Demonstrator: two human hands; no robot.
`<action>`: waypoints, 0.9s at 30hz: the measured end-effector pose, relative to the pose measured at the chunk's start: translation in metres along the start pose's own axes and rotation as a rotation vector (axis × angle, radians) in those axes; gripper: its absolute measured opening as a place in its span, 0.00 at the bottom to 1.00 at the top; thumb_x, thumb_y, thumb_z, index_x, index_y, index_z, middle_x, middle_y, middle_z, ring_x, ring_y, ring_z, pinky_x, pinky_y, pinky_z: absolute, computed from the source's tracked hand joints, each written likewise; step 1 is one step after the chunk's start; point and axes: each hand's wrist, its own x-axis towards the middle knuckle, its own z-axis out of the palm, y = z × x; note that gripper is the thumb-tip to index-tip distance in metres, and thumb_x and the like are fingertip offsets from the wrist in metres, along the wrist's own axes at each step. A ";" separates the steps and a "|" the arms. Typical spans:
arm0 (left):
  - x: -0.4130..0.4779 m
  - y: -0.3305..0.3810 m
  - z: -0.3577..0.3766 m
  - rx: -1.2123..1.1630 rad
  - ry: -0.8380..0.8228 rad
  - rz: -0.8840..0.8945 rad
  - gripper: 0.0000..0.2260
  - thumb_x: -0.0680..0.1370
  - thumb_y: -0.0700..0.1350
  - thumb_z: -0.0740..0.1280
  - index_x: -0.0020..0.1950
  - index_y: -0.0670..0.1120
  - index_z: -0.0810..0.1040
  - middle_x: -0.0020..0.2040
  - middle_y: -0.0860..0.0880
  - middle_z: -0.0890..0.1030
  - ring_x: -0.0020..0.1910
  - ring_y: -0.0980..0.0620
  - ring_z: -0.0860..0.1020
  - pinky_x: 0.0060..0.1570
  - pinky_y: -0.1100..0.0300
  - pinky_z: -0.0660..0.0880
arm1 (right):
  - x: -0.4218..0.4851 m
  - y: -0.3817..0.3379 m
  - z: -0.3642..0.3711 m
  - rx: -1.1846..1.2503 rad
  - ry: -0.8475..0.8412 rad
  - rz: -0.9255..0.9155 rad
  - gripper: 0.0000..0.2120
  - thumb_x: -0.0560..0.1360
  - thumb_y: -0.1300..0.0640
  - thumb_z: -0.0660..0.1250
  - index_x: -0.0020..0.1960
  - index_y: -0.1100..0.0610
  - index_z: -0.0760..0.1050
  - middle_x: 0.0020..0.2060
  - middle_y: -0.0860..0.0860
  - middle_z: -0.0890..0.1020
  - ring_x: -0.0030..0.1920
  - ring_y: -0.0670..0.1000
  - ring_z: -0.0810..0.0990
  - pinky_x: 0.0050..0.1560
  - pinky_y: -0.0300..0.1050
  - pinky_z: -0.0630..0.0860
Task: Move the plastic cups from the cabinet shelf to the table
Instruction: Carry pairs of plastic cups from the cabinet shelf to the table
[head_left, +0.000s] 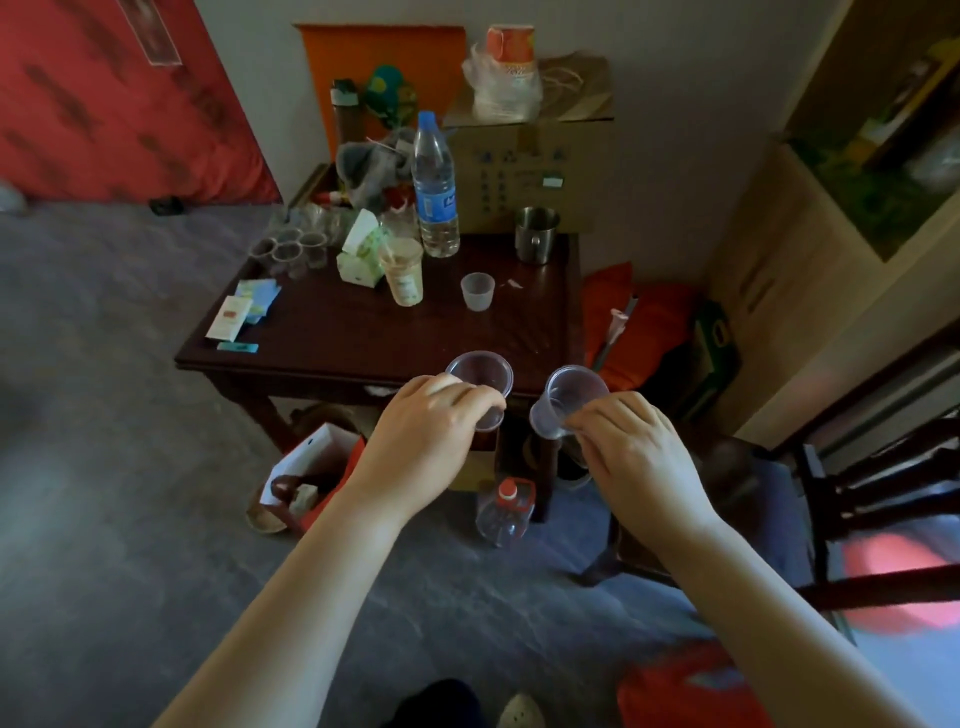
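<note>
Surface: small dark wooden table (332, 332) on a grey floor (104, 415).
Back left: cluster of clear plastic cups (291, 249).
Back centre: green-and-white carton (361, 254), a lidded drink cup (402, 270) just in front of it, and a tall water bottle (435, 187) with a blue cap.
Back right: steel mug (536, 234), in front of a cardboard box (530, 166).
Middle: one translucent cup (477, 291), upright, standing alone.
Left edge: paper packets (244, 312).
Floor by the table: clear bottle with red cap (506, 512), open red-and-white box (317, 467).
</note>
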 end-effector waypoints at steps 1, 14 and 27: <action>0.008 -0.004 0.004 -0.001 0.001 -0.006 0.13 0.69 0.32 0.69 0.49 0.46 0.79 0.40 0.49 0.82 0.42 0.48 0.78 0.46 0.56 0.72 | 0.006 0.006 0.004 0.001 -0.009 0.002 0.08 0.70 0.67 0.70 0.48 0.59 0.80 0.44 0.52 0.82 0.47 0.56 0.78 0.50 0.51 0.77; 0.146 -0.096 0.095 -0.116 -0.072 0.079 0.10 0.67 0.30 0.69 0.40 0.45 0.78 0.35 0.50 0.81 0.39 0.48 0.78 0.41 0.54 0.74 | 0.108 0.096 0.060 -0.045 -0.118 0.143 0.07 0.72 0.64 0.69 0.49 0.57 0.80 0.43 0.51 0.82 0.45 0.56 0.79 0.46 0.51 0.76; 0.268 -0.212 0.203 -0.225 -0.247 0.088 0.09 0.67 0.32 0.71 0.40 0.45 0.81 0.39 0.51 0.83 0.43 0.48 0.79 0.41 0.54 0.74 | 0.241 0.184 0.174 -0.012 -0.268 0.361 0.08 0.72 0.63 0.67 0.50 0.56 0.80 0.45 0.52 0.84 0.49 0.56 0.78 0.47 0.51 0.73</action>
